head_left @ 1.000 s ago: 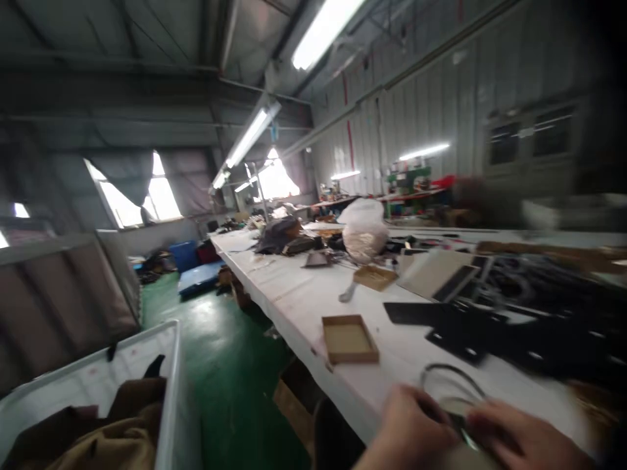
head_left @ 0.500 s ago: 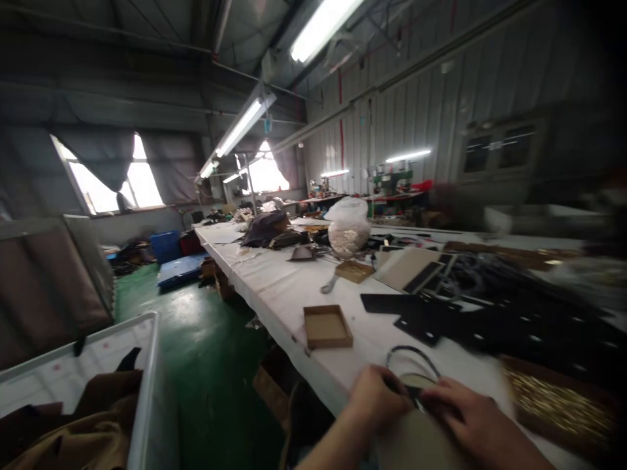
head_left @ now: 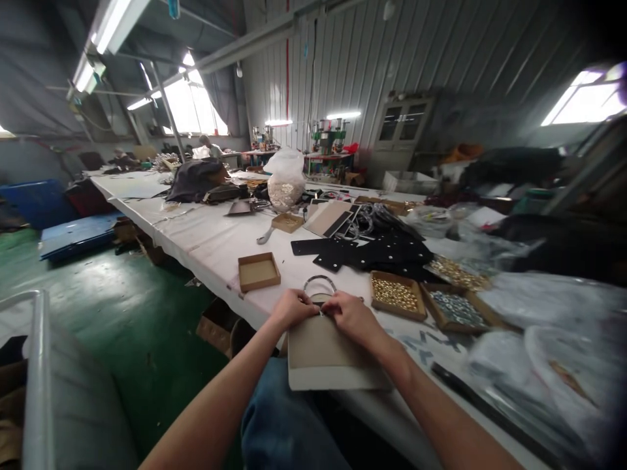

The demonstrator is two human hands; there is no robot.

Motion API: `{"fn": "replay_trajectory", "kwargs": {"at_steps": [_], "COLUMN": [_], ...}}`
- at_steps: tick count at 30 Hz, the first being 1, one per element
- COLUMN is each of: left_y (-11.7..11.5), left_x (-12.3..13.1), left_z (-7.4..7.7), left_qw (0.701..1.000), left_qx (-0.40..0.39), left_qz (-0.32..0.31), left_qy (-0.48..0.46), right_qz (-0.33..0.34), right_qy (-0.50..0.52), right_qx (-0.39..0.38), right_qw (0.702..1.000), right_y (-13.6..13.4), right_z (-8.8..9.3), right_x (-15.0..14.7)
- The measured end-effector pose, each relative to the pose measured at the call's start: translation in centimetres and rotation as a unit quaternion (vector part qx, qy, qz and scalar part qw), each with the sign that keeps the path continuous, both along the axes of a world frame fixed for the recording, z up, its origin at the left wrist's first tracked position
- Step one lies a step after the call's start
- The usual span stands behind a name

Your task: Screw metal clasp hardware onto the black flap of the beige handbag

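A flat beige panel (head_left: 328, 346) with a paler lower band rests over my lap at the table's front edge. At its top edge a thin dark cord loop (head_left: 319, 279) arches up onto the table. My left hand (head_left: 294, 307) pinches the top of the panel just left of the loop's base. From the right, my right hand (head_left: 351, 318) has its fingers closed on the same spot, nearly touching the left fingertips. A small shiny bit shows between them; the fingers hide what it is.
An open cardboard tray (head_left: 259, 273) lies ahead on the white table (head_left: 206, 238). Right of my hands are boxes of gold studs (head_left: 398, 294) and silver pieces (head_left: 458, 309). Black pieces (head_left: 372, 251) lie beyond; plastic bags (head_left: 553, 307) crowd the right. A white-rimmed bin (head_left: 36, 365) stands left.
My view has turned right and down, bringing the boxes, the bags and more of the panel into sight. Both hands stay at the panel's top, by the cord loop.
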State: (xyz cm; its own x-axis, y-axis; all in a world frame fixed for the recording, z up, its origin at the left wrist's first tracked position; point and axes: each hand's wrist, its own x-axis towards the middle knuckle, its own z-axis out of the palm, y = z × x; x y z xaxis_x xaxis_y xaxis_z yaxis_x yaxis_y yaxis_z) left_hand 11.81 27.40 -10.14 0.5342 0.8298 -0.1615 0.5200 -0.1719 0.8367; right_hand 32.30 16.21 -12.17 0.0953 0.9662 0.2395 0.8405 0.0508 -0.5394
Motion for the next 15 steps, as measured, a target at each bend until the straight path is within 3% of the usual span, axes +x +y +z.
{"fn": "replay_trajectory", "kwargs": {"at_steps": [7, 12, 15], "left_y": [-0.3, -0.6, -0.7], "left_x": [1.6, 2.6, 2.9], "left_z": [0.1, 1.0, 1.7], "left_qw": [0.992, 0.984, 0.979], "left_qx": [0.084, 0.085, 0.082], "left_qz": [0.011, -0.013, -0.026], "left_qy": [0.096, 0.157, 0.183], "right_qz": [-0.032, -0.055, -0.080], "right_qy": [0.010, 0.001, 0.063], "right_qx": [-0.019, 0.002, -0.002], "right_qw": [0.999, 0.999, 0.995], "right_y": [-0.2, 0.3, 0.8], "right_z": [0.3, -0.2, -0.8], "right_x": [-0.5, 0.3, 1.5]}}
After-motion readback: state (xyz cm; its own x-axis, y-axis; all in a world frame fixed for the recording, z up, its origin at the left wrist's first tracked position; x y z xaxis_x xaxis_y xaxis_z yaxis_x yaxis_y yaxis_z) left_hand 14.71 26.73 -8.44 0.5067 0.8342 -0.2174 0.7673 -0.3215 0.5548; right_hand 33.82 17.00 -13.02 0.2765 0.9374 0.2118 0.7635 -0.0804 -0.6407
